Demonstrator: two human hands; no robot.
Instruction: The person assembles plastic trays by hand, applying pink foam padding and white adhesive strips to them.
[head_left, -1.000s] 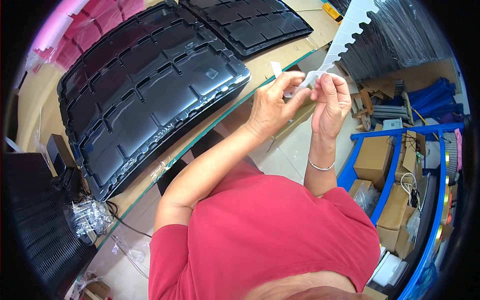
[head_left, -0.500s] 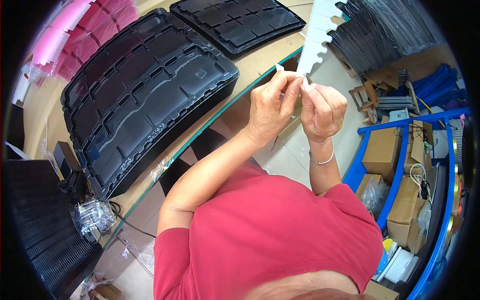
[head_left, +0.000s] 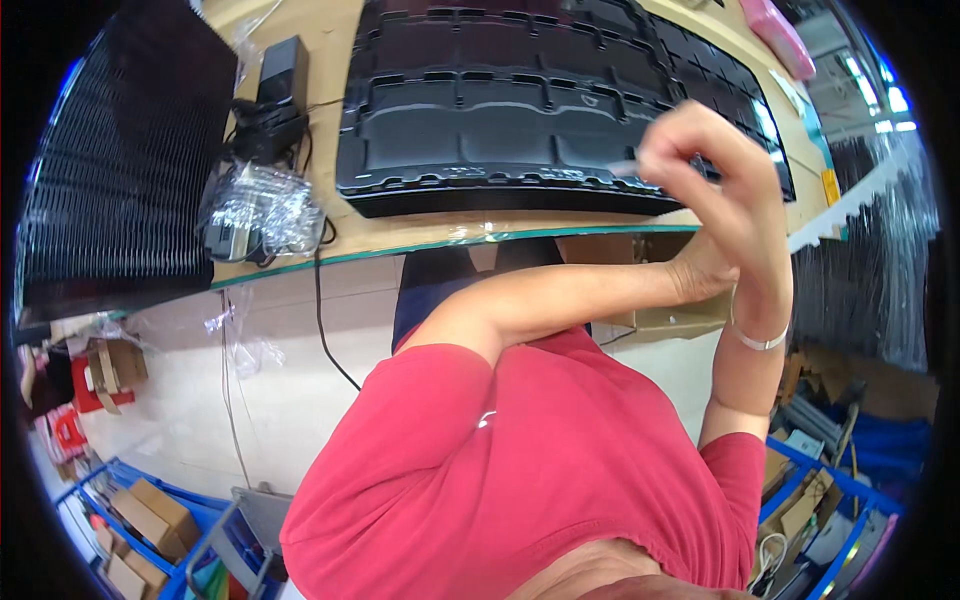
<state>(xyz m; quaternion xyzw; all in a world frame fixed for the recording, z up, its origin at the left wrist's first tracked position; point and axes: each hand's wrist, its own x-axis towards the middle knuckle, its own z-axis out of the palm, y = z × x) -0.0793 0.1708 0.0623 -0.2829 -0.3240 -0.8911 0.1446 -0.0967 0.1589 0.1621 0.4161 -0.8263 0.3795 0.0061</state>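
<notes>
My right hand (head_left: pixel 715 165), with a bracelet at its wrist, is raised over the front right of a large black plastic tray (head_left: pixel 500 130). Its thumb and forefinger pinch a small pale sliver (head_left: pixel 625 168), smeared by motion. Behind that wrist is my left hand (head_left: pixel 703 268), its fingers mostly hidden. A long white strip (head_left: pixel 850 203) with a notched edge slants up to the right from behind the right wrist, in line with the left hand, which appears to hold it. The grip itself is hidden.
A second black tray (head_left: pixel 725 85) lies at the right. Crumpled clear plastic (head_left: pixel 265 210), a black box (head_left: pixel 283 72) and cables lie left, beside a tall ribbed black stack (head_left: pixel 125 160). Clear-wrapped sheets (head_left: pixel 860 290) stand at right. Blue shelving (head_left: pixel 850 490) holds cartons.
The view has turned left toward the table. My hands have come apart: the right moved over the tray with a small pale piece, while the left is now behind the right wrist.
</notes>
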